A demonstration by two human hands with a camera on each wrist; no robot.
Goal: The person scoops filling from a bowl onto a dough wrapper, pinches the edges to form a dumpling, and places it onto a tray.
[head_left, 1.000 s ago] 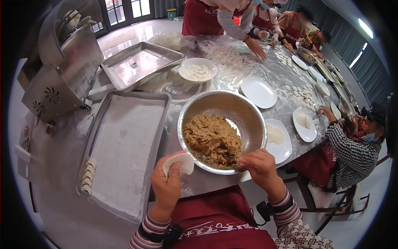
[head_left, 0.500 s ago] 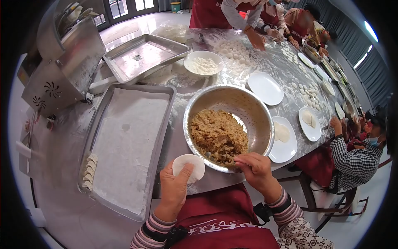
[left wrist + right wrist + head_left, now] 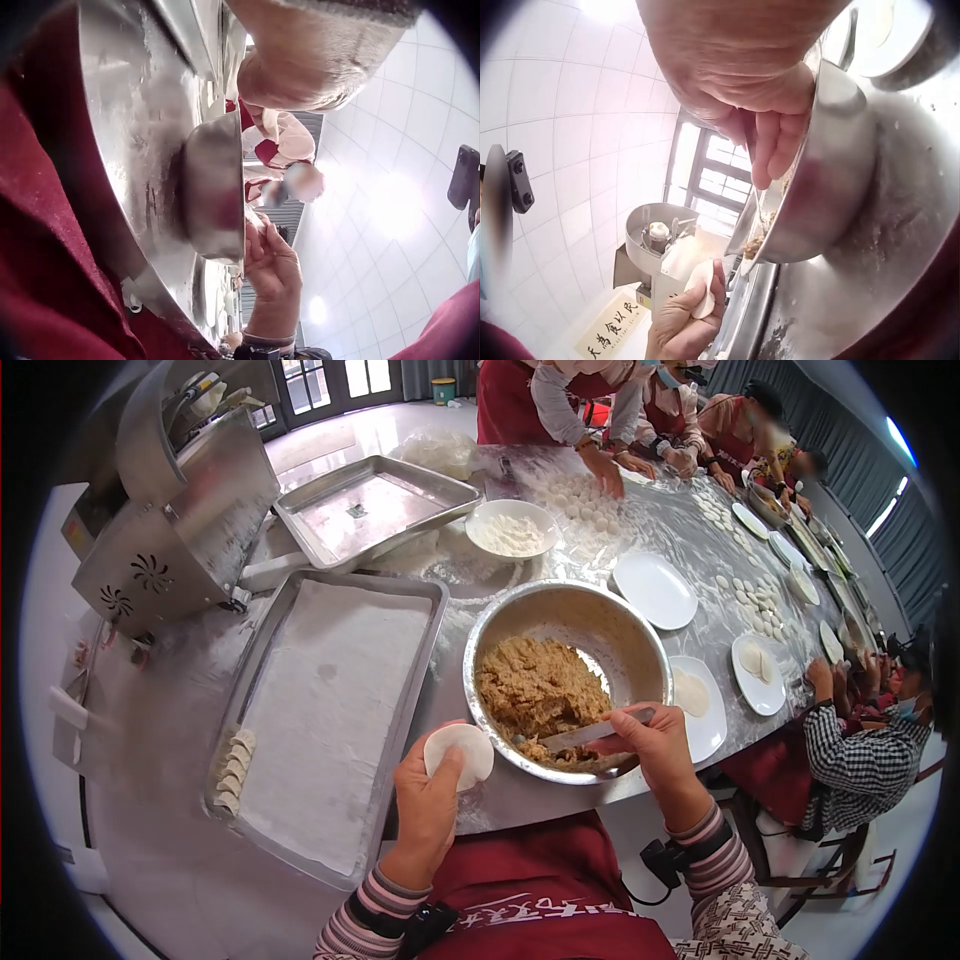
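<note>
In the head view my left hand (image 3: 428, 795) holds a round white dumpling wrapper (image 3: 472, 760), its thumb lying across the face. The wrapper is just left of the steel bowl (image 3: 640, 620), near the rim. My right hand (image 3: 655, 750) pinches a flat metal spatula (image 3: 585, 734) over the bowl's near rim. The spatula's far end dips into the brown minced filling (image 3: 535, 680). In the right wrist view the fingers (image 3: 784, 139) reach down inside the rim, and the wrapper (image 3: 703, 289) shows in the left hand beyond.
A paper-lined tray (image 3: 437, 595) lies to the left, with several folded dumplings (image 3: 234, 772) at its near-left edge. Behind are a bare metal tray (image 3: 375, 510) and a flour bowl (image 3: 510, 532). White plates (image 3: 655, 588) and a plate with wrappers (image 3: 705, 735) stand right. Other people work around the table.
The left hand has turned the wrapper from a tilted position to face up. The right hand has lifted slightly, bringing more of the spatula into sight above the filling. The head view has shifted left.
</note>
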